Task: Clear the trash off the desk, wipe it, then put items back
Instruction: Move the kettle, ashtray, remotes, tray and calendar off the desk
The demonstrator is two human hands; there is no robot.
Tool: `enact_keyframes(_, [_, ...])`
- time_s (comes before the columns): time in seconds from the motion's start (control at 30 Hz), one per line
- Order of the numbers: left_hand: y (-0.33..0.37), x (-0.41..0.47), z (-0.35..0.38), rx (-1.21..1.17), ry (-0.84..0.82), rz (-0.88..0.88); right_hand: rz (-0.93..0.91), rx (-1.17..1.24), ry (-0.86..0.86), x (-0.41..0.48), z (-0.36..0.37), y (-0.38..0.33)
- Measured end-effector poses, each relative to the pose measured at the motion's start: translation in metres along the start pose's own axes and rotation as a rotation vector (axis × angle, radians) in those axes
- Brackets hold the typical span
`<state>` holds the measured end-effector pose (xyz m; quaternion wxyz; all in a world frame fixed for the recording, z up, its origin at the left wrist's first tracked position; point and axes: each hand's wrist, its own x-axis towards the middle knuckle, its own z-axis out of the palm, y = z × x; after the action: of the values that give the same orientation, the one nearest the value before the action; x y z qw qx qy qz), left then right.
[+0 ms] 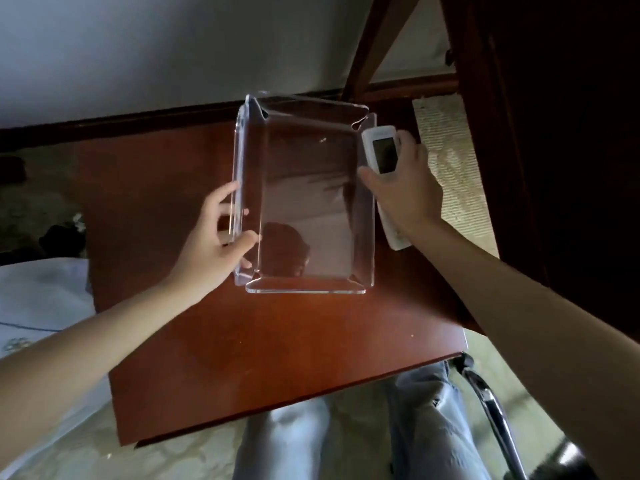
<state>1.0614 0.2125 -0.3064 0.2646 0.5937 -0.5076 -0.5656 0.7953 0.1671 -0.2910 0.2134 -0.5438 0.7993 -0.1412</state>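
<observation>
Steadying the clear rectangular acrylic tray (304,289) on the reddish-brown wooden desk (242,358), the left hand (211,244) clamps its fingers (227,192) over the left wall; the right hand (405,199), fingers wrapped round a white screened remote control (381,150), holds it just outside the right wall, probably to put it back.

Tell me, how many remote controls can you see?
1. The white remote is gripped in the right hand, just beside the right wall of the clear tray on the wooden desk. Another might be hidden out of sight.

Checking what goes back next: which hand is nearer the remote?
Right. The right hand grips the remote; the left hand holds the opposite wall of the tray.
</observation>
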Motion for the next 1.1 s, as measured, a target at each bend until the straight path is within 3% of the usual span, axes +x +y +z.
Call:
enact_keyframes(0.13, [0.0, 0.017, -0.001, 0.307, 0.185, -0.02, 0.09, 0.068, -0.024, 0.004, 0.003, 0.015])
enact_keyframes(0.27, [0.007, 0.016, 0.0, 0.307, 0.142, -0.054, 0.096, 0.186, -0.053, -0.002, 0.005, 0.021])
enact_keyframes(0.4, [0.008, 0.007, -0.002, 0.323, 0.107, -0.099, 0.034, 0.154, -0.111, -0.006, 0.005, 0.028])
enact_keyframes(0.6, [0.023, 0.025, -0.001, 0.41, 0.134, 0.112, -0.085, 0.145, -0.202, -0.006, 0.007, 0.034])
enact_keyframes(0.8, [0.018, 0.018, 0.0, 0.472, 0.115, 0.014, -0.069, 0.124, -0.195, -0.013, -0.001, 0.025])
enact_keyframes(0.87, [0.027, 0.014, -0.002, 0.613, 0.107, -0.02, -0.06, 0.068, -0.19, -0.019, -0.015, 0.017])
enact_keyframes(0.97, [0.061, 0.011, -0.002, 0.826, 0.119, 0.067, -0.117, -0.044, -0.197, -0.032, -0.048, 0.001])
enact_keyframes(1.1, [0.132, -0.001, 0.01, 0.927, -0.011, 0.256, -0.318, -0.208, -0.136, -0.053, -0.105, -0.02])
